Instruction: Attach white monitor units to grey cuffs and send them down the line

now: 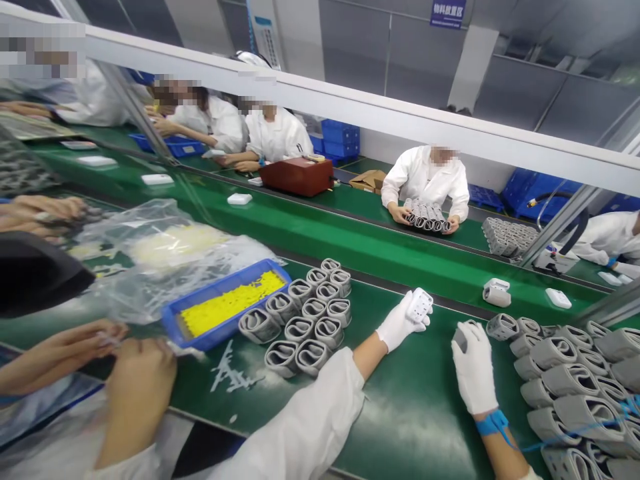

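Note:
My left hand (401, 325), in a white glove, holds a small white plastic device (419, 305) with dark openings over the green table, near the belt's edge. My right hand (474, 367), gloved and with a blue strap at the wrist, is closed around a grey rolled cuff (461, 337), mostly hidden by the fingers. Right of it stand many stacked grey rolled cuffs (560, 360). Left of my left hand are several upright grey rolls (314, 310) on the table.
A blue tray (175, 331) of yellow pieces and a clear plastic bag (145, 267) lie left. A co-worker's hands (143, 373) are close at lower left. Beyond runs a green belt (320, 230) with white devices. A metal rail (350, 107) crosses above.

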Tool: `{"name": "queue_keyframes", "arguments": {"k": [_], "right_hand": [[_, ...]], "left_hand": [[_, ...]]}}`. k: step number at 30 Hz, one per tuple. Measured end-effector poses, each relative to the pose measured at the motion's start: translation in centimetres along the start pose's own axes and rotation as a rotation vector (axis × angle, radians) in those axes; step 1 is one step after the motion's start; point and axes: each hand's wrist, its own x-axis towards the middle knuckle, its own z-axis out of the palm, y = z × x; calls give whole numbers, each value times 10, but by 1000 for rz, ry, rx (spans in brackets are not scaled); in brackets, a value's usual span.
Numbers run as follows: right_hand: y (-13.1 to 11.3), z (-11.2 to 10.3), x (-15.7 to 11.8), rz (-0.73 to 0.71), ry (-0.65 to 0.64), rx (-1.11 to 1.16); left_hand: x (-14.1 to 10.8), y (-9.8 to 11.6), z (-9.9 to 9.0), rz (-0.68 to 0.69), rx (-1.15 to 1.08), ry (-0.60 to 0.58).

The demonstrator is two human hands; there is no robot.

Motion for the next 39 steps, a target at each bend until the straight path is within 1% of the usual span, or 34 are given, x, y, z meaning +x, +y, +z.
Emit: {"name": "queue_keyframes", "arguments": {"k": [2, 4, 7, 9, 12, 15, 18, 20, 22, 25, 27, 32, 35, 39], "right_hand": [[-7, 17, 11, -42, -41, 68], [-13, 33, 22, -61, -52, 126], [-21, 53, 38, -18, -25, 211], [-26, 61, 45, 23, -21, 280], [-34, 63, 49, 51, -87, 393], [-40, 57, 52, 127, -215, 480], [-42, 49, 52, 257, -334, 545], [-43, 45, 51, 336, -381, 664], [-44, 41, 48, 456, -430, 902], [-50, 38, 43, 650, -550, 1286], [-53, 36, 40, 690, -593, 1414], [-52, 33, 41, 708, -617, 1479], [-48, 33, 41, 722, -651, 1466], [-47, 34, 39, 742, -674, 1455]], "left_hand": [[-3, -3, 0, 26, 51, 2], [-6, -4, 0, 53, 49, 19], [-8, -2, 0, 89, -46, 48], [-7, 0, 0, 106, -149, 83], [-6, 5, 0, 114, -277, 187], [-7, 9, 1, 112, -347, 263], [-9, 13, 2, 136, -383, 281], [-11, 14, 3, 180, -372, 273], [-13, 12, 4, 238, -319, 248], [-14, 5, 5, 356, -171, 182], [-16, 0, 6, 410, -71, 149], [-24, -7, 8, 461, 137, 137], [-28, -8, 7, 517, 295, 101], [-32, -4, 9, 521, 419, 103]]}}
